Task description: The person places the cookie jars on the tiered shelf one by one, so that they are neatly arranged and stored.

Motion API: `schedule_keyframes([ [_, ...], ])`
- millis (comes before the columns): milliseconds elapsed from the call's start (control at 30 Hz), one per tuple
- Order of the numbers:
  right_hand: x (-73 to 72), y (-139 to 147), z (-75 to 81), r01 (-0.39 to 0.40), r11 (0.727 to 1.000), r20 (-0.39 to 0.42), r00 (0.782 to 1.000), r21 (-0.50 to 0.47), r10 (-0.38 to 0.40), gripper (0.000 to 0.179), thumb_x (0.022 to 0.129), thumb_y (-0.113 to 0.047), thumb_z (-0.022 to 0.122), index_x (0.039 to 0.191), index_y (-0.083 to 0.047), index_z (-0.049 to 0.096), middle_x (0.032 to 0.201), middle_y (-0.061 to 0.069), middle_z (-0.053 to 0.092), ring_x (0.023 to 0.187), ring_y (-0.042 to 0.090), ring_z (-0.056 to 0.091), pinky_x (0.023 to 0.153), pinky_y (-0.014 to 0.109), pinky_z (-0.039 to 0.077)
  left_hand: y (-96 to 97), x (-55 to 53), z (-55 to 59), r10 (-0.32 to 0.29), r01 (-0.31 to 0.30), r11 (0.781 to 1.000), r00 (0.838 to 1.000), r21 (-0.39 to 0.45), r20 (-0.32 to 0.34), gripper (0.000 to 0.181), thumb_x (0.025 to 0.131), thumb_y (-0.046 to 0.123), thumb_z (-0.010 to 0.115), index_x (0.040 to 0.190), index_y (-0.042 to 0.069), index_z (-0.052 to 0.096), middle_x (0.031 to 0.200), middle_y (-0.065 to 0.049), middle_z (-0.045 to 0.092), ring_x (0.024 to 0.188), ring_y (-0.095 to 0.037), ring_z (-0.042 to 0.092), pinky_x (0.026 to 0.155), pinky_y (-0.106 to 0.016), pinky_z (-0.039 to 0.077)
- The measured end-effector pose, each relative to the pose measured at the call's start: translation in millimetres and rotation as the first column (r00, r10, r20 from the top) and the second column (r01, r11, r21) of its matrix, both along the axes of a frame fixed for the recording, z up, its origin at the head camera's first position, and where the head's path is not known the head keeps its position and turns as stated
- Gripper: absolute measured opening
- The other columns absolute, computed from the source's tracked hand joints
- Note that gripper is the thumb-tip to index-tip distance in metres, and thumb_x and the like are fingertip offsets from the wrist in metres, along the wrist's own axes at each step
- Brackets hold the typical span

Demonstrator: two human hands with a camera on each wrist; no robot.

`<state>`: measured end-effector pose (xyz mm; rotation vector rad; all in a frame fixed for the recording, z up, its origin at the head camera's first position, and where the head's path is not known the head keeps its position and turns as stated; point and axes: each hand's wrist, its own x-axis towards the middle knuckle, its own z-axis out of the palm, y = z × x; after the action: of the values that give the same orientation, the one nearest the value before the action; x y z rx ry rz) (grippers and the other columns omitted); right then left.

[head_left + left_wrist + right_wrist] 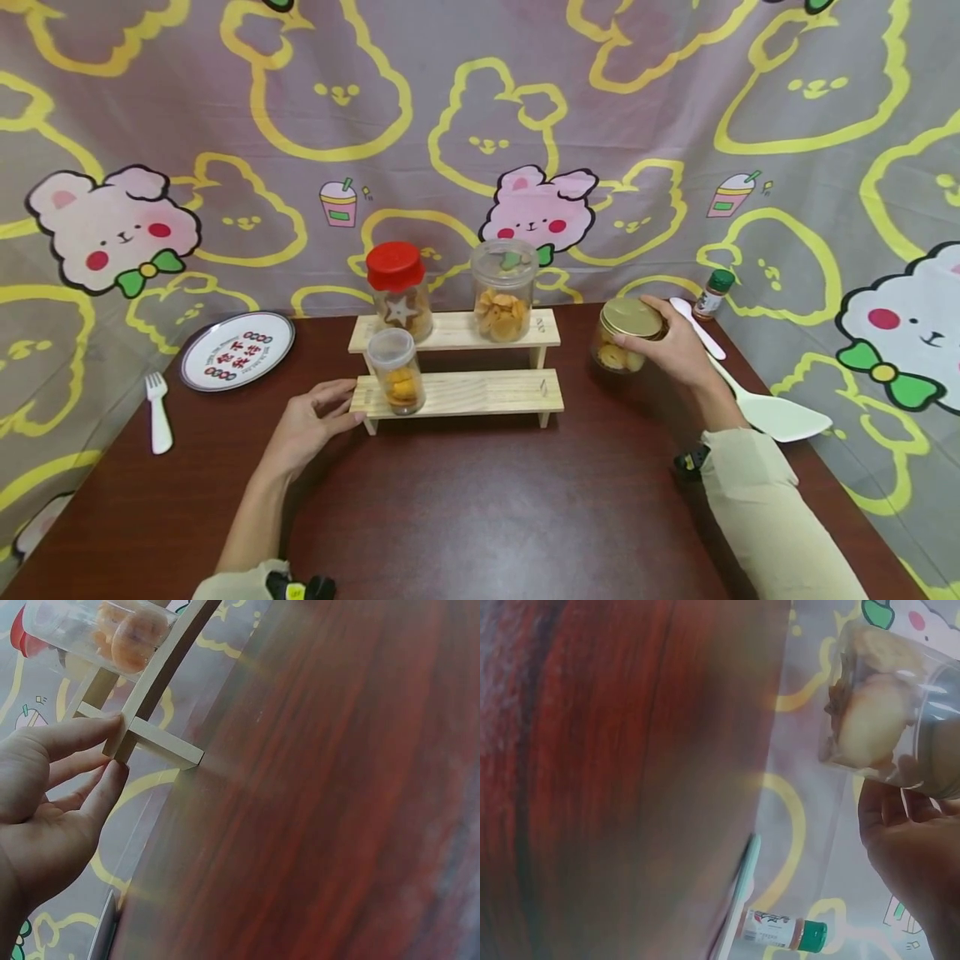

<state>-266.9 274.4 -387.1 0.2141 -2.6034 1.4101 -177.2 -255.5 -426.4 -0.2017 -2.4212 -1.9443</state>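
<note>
My left hand (311,421) pinches the left end of the lower board of a two-step wooden rack (480,393), thumb and fingers at the board's end in the left wrist view. My right hand (671,346) grips a clear jar of cookies (618,357) with a gold lid (632,317), right of the rack. In the right wrist view the jar (874,712) appears raised off the table. On the lower board, near my left hand, stands a small jar of orange snacks (402,379). A red-capped jar (401,304) and a clear-lidded jar of chips (502,312) stand on the upper board.
A white plate with red lettering (238,350) and a white fork (158,414) lie at the left. At the right lie a pale spatula (780,415) and a white utensil (697,327), beside a green-capped spice bottle (714,294). Patterned cloth (420,167) hangs behind the table (480,517).
</note>
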Motion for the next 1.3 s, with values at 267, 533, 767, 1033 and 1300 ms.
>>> schedule_keyframes([
  [267, 1.6, -3.9, -1.7, -0.018, 0.999, -0.063, 0.998, -0.052, 0.014, 0.084, 0.084, -0.021, 0.084, 0.152, 0.0, 0.039, 0.135, 0.023, 0.051, 0.112, 0.025, 0.048, 0.088, 0.018, 0.04, 0.2, -0.8, -0.4, 0.008, -0.007, 1.0, 1.0, -0.025, 0.009, 0.054, 0.087, -0.008, 0.074, 0.136, -0.016, 0.053, 0.141, -0.027, 0.049, 0.122, -0.022, 0.056, 0.099, -0.018, 0.049],
  [533, 6.8, -8.9, -0.9, -0.053, 0.996, -0.073, 0.996, -0.07, 0.048, 0.083, 0.085, -0.016, 0.082, 0.154, -0.003, 0.039, 0.138, 0.02, 0.05, 0.112, 0.021, 0.048, 0.087, 0.015, 0.041, -0.2, -1.1, -1.5, 0.017, -0.017, 0.998, 1.0, -0.056, 0.005, 0.054, 0.087, -0.005, 0.075, 0.136, -0.014, 0.055, 0.141, -0.025, 0.051, 0.122, -0.021, 0.057, 0.095, -0.017, 0.051],
  [767, 12.3, -15.3, 1.0, -0.112, 0.993, -0.083, 0.991, -0.037, 0.109, 0.083, 0.085, -0.015, 0.082, 0.155, -0.006, 0.039, 0.139, 0.018, 0.051, 0.112, 0.021, 0.049, 0.087, 0.016, 0.041, -0.7, -1.0, -0.9, 0.012, -0.012, 0.998, 1.0, -0.057, 0.008, 0.054, 0.088, -0.005, 0.075, 0.137, -0.014, 0.054, 0.142, -0.026, 0.05, 0.128, -0.037, 0.052, 0.096, -0.017, 0.051],
  [1033, 20.8, -23.5, 4.2, -0.165, 0.985, -0.054, 0.985, -0.048, 0.162, 0.084, 0.087, -0.017, 0.081, 0.157, -0.009, 0.035, 0.14, 0.018, 0.048, 0.114, 0.026, 0.049, 0.086, 0.019, 0.045, -0.7, -2.6, -1.6, 0.013, -0.013, 0.998, 1.0, -0.065, 0.005, 0.054, 0.087, -0.005, 0.075, 0.137, -0.014, 0.055, 0.142, -0.026, 0.05, 0.129, -0.039, 0.051, 0.096, -0.016, 0.05],
  [1300, 29.6, -29.4, 6.5, -0.17, 0.985, -0.093, 0.981, -0.004, 0.169, 0.081, 0.086, -0.02, 0.083, 0.155, -0.012, 0.041, 0.14, 0.014, 0.052, 0.115, 0.024, 0.049, 0.091, 0.028, 0.044, -0.9, -2.9, -2.2, 0.02, -0.019, 0.997, 1.0, -0.07, 0.013, 0.054, 0.088, -0.004, 0.075, 0.137, -0.013, 0.055, 0.144, -0.026, 0.049, 0.129, -0.039, 0.051, 0.094, -0.015, 0.05],
])
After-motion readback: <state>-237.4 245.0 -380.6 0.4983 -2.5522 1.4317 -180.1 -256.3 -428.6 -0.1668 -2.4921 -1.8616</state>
